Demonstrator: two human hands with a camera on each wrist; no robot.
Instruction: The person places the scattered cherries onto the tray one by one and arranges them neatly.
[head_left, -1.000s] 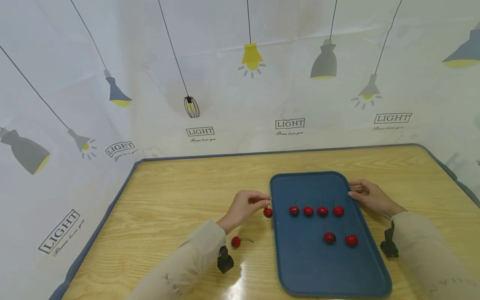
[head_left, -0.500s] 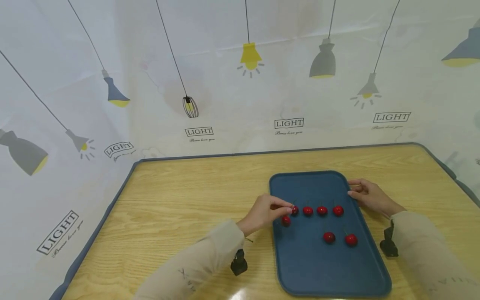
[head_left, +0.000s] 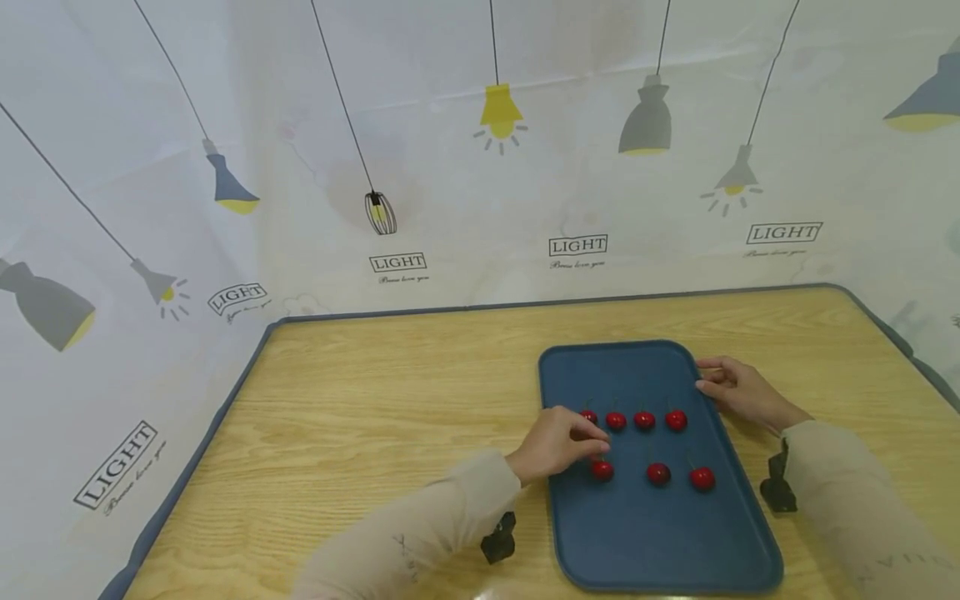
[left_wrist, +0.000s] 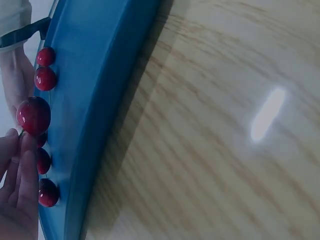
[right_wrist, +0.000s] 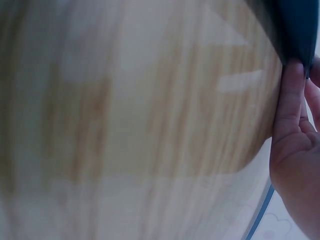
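Observation:
My left hand [head_left: 562, 443] is over the left part of a blue tray [head_left: 660, 546], pinching a red cherry [head_left: 602, 472] by its stem between thumb and fingertips. In the left wrist view that cherry [left_wrist: 34, 116] hangs by the fingertips, the tray behind it. Whether it touches the tray I cannot tell. Several cherries [head_left: 644, 421] form a row across the tray, the leftmost partly behind my left hand. Two more cherries [head_left: 680, 477] lie nearer, right of the held one. At the tray's right edge my right hand [head_left: 753, 402] grips the rim, thumb on top.
The tray lies on a wood-grain table [head_left: 390, 383] with a dark blue edge. Behind stands a white wall cover [head_left: 480, 192] printed with lamps. A black wrist camera [head_left: 498, 539] hangs below my left sleeve.
My left hand has carried the cherry rightward from beside the tray's left rim to above the nearer row. The forearm now covers the loose cherry on the table. My right hand stays put.

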